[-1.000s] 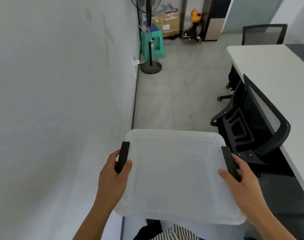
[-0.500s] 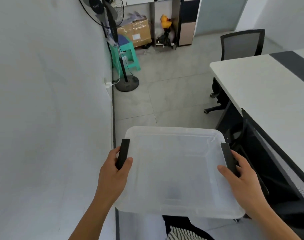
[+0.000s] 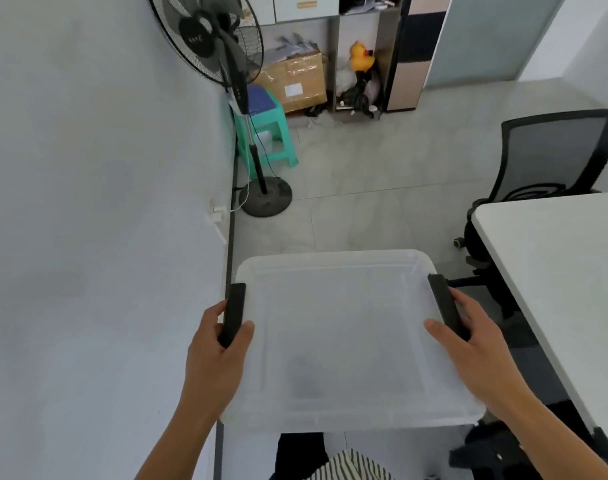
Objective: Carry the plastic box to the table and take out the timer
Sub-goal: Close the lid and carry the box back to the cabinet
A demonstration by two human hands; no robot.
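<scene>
The plastic box (image 3: pixel 344 334) is gripped by left hand (image 3: pixel 216 355) and right hand (image 3: pixel 475 344); the surface (image 3: pixel 555 271) at right has been brought nearer.

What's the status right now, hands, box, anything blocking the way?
Left hand and right hand grip the black side handles. Plastic box lidded, carried in the air. Table at right; office chair beside it.

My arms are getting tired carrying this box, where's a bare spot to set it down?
The white table on your right is bare over all that shows, from its near edge by the right hand back to the office chair. The floor ahead of the plastic box is also open. It is crowded by the fan, stool and cardboard box along the wall.
</scene>
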